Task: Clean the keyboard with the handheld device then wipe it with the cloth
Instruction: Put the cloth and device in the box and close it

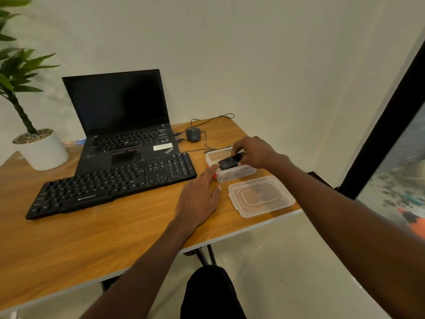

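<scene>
Head view, task at its opening stage. Right hand (251, 153) pinches a small black handheld device (230, 161) over the open clear container (239, 174), fingers curled round its far end; whether it is already lifted free of the container cannot be told. Left hand (199, 196) lies on the tabletop (115, 236) with fingers straight, holding nothing, its fingertips touching the container's near-left corner, apparently to steady it. Just right of the left hand lies the container's lid (261, 196), taken off and set flat. Well to the left of both hands sits the black keyboard (112, 184), untouched, in front of an open laptop (124, 125); beyond the right hand is a wired mouse (193, 134). No cloth can be made out; it may lie in the container under the device. Judged from this layout, only the unpacking is under way: cleaning the keys with the device and the wiping with the cloth both remain.
</scene>
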{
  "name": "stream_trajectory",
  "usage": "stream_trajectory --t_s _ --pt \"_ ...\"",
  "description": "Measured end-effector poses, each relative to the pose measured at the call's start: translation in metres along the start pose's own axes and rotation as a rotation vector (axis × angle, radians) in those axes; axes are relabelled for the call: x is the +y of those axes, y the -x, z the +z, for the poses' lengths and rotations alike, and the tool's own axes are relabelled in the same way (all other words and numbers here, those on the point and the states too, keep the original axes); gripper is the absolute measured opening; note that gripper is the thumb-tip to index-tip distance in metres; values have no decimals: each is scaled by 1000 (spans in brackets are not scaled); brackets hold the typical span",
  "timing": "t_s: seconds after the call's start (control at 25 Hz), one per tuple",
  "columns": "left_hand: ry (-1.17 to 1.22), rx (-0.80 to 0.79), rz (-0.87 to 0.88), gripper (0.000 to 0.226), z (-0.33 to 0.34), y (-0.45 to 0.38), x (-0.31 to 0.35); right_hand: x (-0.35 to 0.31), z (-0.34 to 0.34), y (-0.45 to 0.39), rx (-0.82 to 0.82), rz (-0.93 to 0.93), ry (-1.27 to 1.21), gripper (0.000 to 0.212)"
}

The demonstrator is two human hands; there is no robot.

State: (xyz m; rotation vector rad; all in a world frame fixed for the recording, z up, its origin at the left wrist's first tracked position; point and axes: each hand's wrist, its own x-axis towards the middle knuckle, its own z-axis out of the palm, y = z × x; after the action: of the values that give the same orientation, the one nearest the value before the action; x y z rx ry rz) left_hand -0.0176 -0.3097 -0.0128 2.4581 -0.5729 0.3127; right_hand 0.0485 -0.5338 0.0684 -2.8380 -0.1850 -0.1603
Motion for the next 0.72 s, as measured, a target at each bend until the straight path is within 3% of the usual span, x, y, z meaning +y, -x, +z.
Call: stream_trajectory --t_s 0.16,0.32,0.36,0.44,0.52,0.6,0.72 --pt "-14 3 -2 65 -3 1 3 -6 2 1 24 75 61 24" --pt "41 24 -19 78 -7 3 6 -13 -9 50 307 115 -102 24" --pt "41 27 -12 79 -8 2 7 -10 -14 69 311 106 -145 23" --pt "0 60 1 77 -7 1 7 -1 -23 105 139 112 -168 26" --pt "-72 86 1 71 -6 2 9 10 -22 129 -52 183 -107 44" --pt "-140 107 11 57 -6 5 13 26 -11 138 -53 304 26 55" --pt "-212 172 36 23 -8 12 18 38 6 135 -9 460 114 41"
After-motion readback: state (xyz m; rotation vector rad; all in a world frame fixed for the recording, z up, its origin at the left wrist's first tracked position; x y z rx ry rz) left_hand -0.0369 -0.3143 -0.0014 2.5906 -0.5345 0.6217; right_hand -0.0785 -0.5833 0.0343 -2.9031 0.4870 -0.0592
